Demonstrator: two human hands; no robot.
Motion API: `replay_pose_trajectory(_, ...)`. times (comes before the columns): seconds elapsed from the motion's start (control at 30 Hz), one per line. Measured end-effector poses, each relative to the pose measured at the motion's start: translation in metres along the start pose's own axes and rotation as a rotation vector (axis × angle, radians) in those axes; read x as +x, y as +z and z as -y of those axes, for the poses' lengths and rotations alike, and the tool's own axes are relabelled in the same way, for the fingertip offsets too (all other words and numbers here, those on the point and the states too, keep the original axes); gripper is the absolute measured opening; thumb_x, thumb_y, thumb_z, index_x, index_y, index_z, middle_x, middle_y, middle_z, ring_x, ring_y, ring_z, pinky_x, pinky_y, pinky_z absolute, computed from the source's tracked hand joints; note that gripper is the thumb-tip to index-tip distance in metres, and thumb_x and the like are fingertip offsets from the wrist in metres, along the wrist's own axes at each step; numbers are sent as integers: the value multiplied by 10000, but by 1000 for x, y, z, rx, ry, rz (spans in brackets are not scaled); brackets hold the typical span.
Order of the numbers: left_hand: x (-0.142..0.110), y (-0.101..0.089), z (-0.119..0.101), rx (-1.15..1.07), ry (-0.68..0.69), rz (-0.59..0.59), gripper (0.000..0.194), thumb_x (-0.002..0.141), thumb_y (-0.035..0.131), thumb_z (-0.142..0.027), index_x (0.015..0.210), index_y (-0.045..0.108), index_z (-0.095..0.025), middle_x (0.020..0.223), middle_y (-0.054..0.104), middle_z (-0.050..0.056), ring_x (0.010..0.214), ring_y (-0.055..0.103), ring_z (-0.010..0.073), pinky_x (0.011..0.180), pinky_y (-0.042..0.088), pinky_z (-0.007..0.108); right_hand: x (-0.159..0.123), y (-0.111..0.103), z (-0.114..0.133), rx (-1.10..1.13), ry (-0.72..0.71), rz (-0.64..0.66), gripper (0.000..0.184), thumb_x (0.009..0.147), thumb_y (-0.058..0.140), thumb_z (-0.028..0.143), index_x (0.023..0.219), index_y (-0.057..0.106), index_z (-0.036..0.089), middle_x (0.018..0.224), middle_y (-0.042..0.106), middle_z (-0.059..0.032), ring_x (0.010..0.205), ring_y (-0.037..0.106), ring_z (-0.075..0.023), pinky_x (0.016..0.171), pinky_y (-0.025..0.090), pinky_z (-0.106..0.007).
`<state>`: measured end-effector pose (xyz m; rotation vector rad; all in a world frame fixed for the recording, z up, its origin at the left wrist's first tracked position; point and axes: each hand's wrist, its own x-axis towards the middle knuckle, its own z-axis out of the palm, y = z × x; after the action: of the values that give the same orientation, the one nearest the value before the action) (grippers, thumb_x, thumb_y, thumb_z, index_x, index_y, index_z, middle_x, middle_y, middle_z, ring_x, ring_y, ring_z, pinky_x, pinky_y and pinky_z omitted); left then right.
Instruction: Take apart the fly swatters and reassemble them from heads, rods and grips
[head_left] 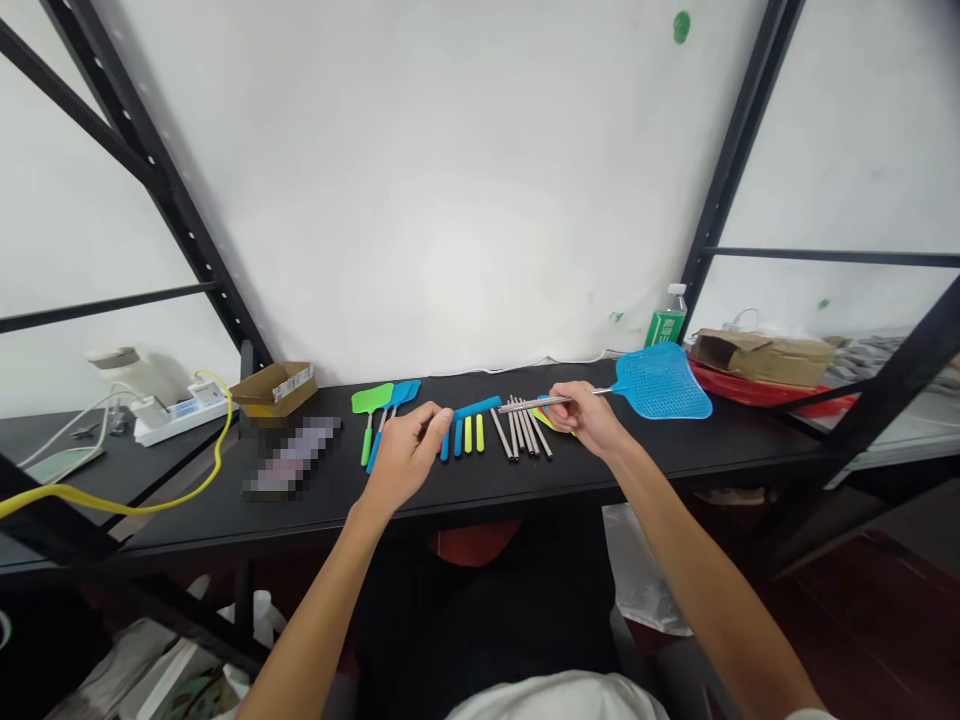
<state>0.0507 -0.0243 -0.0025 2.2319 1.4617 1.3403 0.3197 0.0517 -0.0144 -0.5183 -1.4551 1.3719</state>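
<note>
Black counter (577, 480) stands before a white wall (450, 200). Above its middle, a blue fly swatter (664, 382) is held in the right hand (583, 415), whose grip is closed around the metal rod (529, 404) of it. Its head is flat and wide, bright blue, pierced by many small holes, and it narrows to a neck where the silvery rod begins. This rod is slim and straight, and its bare end points to the left. The left hand (409, 438) has its grip closed on a blue handle (478, 407), smooth and deeper in colour, which reaches toward this end; whether they touch, I cannot tell. On the counter nearby lie blue handles (458, 440) and two yellow handles (480, 434), side by side, then a loose fan of metal tubes (516, 435). Farther left are a green swatter (373, 399) and blue swatters (403, 392), and beyond them a small open box (262, 409). At the right, behind the blue head, stands a bottle (666, 325) with green label.
</note>
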Motion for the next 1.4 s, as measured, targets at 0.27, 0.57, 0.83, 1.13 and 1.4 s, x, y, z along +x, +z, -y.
replay_pose_trajectory(0.27,1,-1,1,-4,-5,8,317,981,438,-439,824,566,-195,572,494,-50,518,426,108,533,307,241,0,1,1,41,8,-46,396,831,566,358,487,440,208,422,280,50,400,277,-92,442,187,-272)
replay_pose_trajectory(0.57,-1,8,1,31,-7,47,364,971,439,-493,849,603,-192,593,541,-28,527,464,123,537,315,250,2,4,-1,44,34,-84,372,808,570,377,508,418,218,439,285,50,414,242,-91,440,189,-272)
replay_pose_trajectory(0.83,5,6,12,340,-132,-90,398,938,462,-523,814,681,-215,610,613,7,597,561,171,581,335,270,2,0,-1,-98,90,-102,366,833,520,402,547,554,176,447,401,10,412,327,-91,423,209,-254)
replay_pose_trajectory(1.13,2,8,75,834,-590,1,407,891,472,-502,936,735,-195,888,713,176,869,674,362,700,446,387,7,-3,-14,-213,142,-213,308,810,525,410,858,702,163,453,534,-2,400,431,-116,362,281,-215)
replay_pose_trajectory(1.4,-2,21,83,798,-514,110,374,895,478,-481,923,721,-199,874,715,149,908,680,337,736,468,378,6,0,-14,-284,142,-131,313,875,560,501,933,606,197,381,368,99,298,262,-76,321,199,-203)
